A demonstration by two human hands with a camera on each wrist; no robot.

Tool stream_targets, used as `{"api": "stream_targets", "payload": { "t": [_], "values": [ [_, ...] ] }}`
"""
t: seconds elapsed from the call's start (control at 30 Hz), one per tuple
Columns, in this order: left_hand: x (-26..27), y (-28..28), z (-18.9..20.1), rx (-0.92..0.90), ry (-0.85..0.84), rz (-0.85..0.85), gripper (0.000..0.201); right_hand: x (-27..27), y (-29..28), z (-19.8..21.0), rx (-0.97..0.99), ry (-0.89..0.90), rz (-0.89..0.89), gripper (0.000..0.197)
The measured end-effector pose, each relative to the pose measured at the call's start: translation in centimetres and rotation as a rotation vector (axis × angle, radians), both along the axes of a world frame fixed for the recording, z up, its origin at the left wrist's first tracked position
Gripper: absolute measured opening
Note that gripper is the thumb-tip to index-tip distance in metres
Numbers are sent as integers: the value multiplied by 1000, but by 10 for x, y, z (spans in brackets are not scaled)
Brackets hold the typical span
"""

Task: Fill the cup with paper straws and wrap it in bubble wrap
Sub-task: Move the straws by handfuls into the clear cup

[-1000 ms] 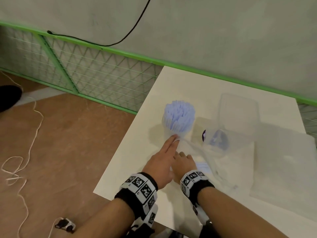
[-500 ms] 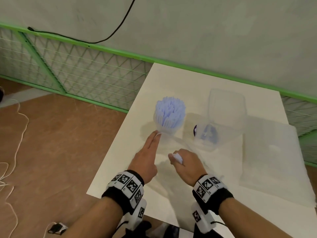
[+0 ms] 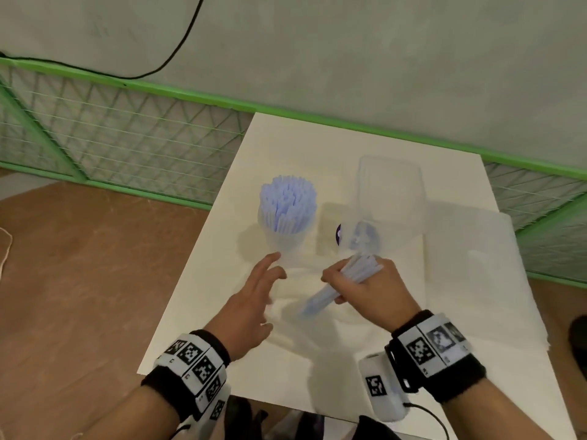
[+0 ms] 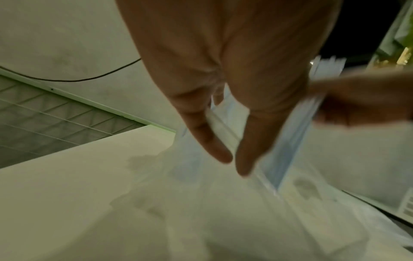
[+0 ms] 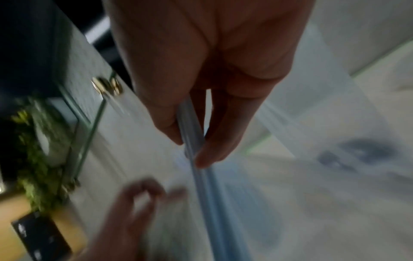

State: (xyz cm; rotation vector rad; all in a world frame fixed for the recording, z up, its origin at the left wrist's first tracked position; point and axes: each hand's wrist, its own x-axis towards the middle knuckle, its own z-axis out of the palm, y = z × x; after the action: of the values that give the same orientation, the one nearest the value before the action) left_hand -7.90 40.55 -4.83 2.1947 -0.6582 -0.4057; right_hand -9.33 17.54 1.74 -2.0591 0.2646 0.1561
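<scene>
A clear plastic cup (image 3: 287, 239) stands on the white table (image 3: 286, 147), packed with pale blue paper straws (image 3: 288, 201). My right hand (image 3: 359, 281) grips a small bundle of the same straws (image 3: 343, 282), tilted, just right of the cup; the right wrist view shows thumb and fingers (image 5: 210, 151) curled round the bundle (image 5: 196, 141). My left hand (image 3: 263, 281) hovers open just below the cup, fingers (image 4: 212, 146) spread and holding nothing. A sheet of bubble wrap (image 3: 320, 300) lies under both hands.
A clear lidded box (image 3: 389, 192) lies tipped on its side right of the cup, with a few straws and a dark round object (image 3: 338, 234) at its mouth. More clear wrap (image 3: 470, 249) covers the table's right side. A green mesh fence (image 3: 127, 141) runs behind.
My right hand has lifted a bundle of straws off the table and swung it up to the right. The left hand has drawn back from the cup's base and spread its fingers.
</scene>
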Motion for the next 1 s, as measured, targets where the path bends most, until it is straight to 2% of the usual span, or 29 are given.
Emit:
{"api": "stream_targets", "payload": {
  "t": [0.1,0.13,0.23,0.3,0.43,0.53,0.63,0.7,0.8,0.9,1.0],
  "values": [
    [1,1,-3,132,-48,102,102,2,-10,61,82,-141,-30,9],
    [1,-1,-3,213,-122,95,100,2,-17,74,90,-203,-49,9],
    [-3,-4,-24,363,-409,-112,92,4,-33,83,50,-317,-144,8],
    [-6,-6,-41,485,-508,-272,81,6,-40,68,-47,-319,-165,8],
    [-13,-19,-73,645,-537,-425,58,5,-44,-1,-241,-148,-110,20],
    [-16,-29,-89,767,-450,-435,57,0,-43,-51,-328,13,-47,17],
    [-6,-41,-85,867,-364,-401,54,-1,-51,-66,-368,77,-44,21],
    [4,-53,-74,868,-279,-373,45,1,-63,-64,-360,36,-72,17],
    [16,-64,-63,832,-320,-287,39,1,-77,-63,-348,38,-72,11],
    [19,-67,-32,656,-350,-212,42,2,-85,-60,-341,25,-13,10],
    [27,-59,0,355,-543,14,41,6,-89,-34,-326,-105,33,13]
  ]
}}
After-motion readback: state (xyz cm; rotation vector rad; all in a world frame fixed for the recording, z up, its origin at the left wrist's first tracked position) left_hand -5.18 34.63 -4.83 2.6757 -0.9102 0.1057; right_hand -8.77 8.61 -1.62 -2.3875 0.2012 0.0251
